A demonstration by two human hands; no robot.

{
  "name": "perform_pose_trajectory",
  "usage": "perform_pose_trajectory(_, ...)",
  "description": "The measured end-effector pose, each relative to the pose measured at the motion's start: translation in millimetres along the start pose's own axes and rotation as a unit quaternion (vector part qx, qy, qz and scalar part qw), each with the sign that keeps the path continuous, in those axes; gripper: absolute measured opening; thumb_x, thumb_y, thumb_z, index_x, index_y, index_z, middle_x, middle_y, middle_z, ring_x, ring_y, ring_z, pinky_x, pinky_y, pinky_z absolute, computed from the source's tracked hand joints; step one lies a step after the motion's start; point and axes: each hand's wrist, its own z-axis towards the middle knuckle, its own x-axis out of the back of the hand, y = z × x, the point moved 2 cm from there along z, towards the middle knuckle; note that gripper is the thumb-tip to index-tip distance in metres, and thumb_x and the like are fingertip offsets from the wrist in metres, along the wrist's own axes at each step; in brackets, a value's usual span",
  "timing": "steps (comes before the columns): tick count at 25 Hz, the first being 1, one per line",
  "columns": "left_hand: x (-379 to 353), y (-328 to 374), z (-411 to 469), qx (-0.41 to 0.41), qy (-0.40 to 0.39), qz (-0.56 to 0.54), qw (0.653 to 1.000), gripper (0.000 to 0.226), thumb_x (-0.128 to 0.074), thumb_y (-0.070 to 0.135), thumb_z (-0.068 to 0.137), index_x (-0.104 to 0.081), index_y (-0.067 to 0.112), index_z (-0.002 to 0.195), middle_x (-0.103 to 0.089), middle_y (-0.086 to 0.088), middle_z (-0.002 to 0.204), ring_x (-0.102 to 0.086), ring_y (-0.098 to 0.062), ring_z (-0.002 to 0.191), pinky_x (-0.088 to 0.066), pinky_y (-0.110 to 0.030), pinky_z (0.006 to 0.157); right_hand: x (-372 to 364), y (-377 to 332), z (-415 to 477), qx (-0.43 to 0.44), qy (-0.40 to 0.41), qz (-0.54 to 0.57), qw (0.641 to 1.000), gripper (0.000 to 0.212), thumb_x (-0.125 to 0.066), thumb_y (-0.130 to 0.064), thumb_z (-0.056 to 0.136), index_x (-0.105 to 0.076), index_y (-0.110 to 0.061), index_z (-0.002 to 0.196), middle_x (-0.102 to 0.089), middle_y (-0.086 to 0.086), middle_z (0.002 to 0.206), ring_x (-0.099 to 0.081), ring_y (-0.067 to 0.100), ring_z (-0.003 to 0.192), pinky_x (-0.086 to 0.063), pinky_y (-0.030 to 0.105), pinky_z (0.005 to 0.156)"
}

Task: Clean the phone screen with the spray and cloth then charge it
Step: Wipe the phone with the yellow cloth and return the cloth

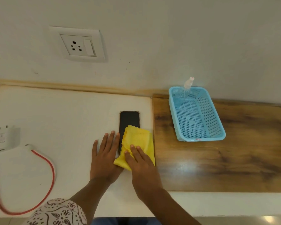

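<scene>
The step in hand looks like the wiping of the screen. The phone [129, 121] lies flat, screen up, on the white board [55, 114], near the board's right edge, and the yellow cloth [137, 143] covers its near half while the far half shows dark and bare. The right hand [140, 166] rests flat on the cloth, fingers together and stretched, pressing down and not pinching; the left hand [104, 158] lies flat on the board just beside the left edge of the phone, fingers slightly spread, the fingertips touching or almost touching that edge, so I think it keeps the phone from sliding. To do this step well, I would keep the pressure light and even, push the cloth along the length of the phone up to the far end, and let the left hand stay against the side so the phone does not turn. The phone is therefore under and ahead of the right palm, not held by any finger. The spray bottle [187, 86] stands in the far corner of the blue basket [201, 137] on the wooden top, well apart from the hands. The charger [2, 138] with its red cable [51, 166] waits at the left, and the wall socket [77, 46] is empty, so the charging is not yet begun.
</scene>
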Motion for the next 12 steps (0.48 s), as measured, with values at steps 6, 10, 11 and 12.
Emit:
perform_pose_trajectory(6,-1.2,-0.8,0.5,-0.004,-0.006,0.015,1.000,0.084,-0.006,0.067,0.087,-0.029,0.011,0.145,-0.033,-0.010,0.151,-0.029,-0.029,0.140,-0.025,-0.054,0.112,12.6,-1.8,-3.4,0.004,-0.056,0.112,0.992,0.053,-0.046,-0.004,0.093,-0.033,-0.019,0.142,-0.028,0.005,0.154,-0.023,0.024,0.143,-0.022,0.035,0.116)
perform_pose_trajectory(10,0.1,1.6,1.1,0.022,0.009,-0.026,0.999,0.087,-0.008,0.073,0.083,-0.031,0.017,0.145,-0.032,-0.004,0.152,-0.026,-0.023,0.142,-0.016,-0.050,0.115,30.7,1.1,19.3,-0.056,-0.014,0.133,0.989,0.051,-0.045,-0.003,0.093,-0.035,-0.018,0.140,-0.037,0.008,0.149,-0.035,0.026,0.135,-0.028,0.032,0.111)
perform_pose_trajectory(11,-0.5,1.7,0.5,0.019,0.010,-0.024,0.999,0.086,-0.006,0.071,0.085,-0.031,0.016,0.145,-0.032,-0.005,0.152,-0.026,-0.024,0.142,-0.018,-0.051,0.115,25.6,-7.4,21.5,-0.045,-0.036,0.093,0.994,0.055,-0.047,-0.002,0.092,-0.030,-0.017,0.143,-0.027,0.008,0.154,-0.024,0.027,0.141,-0.021,0.036,0.115)
perform_pose_trajectory(12,-0.8,1.6,0.1,0.013,0.009,-0.014,1.000,0.084,-0.004,0.067,0.086,-0.031,0.014,0.145,-0.031,-0.007,0.152,-0.027,-0.026,0.141,-0.021,-0.052,0.114,19.4,-15.5,20.7,-0.031,-0.065,0.059,0.996,0.059,-0.049,-0.004,0.092,-0.025,-0.017,0.144,-0.016,0.007,0.158,-0.012,0.028,0.145,-0.015,0.040,0.117)
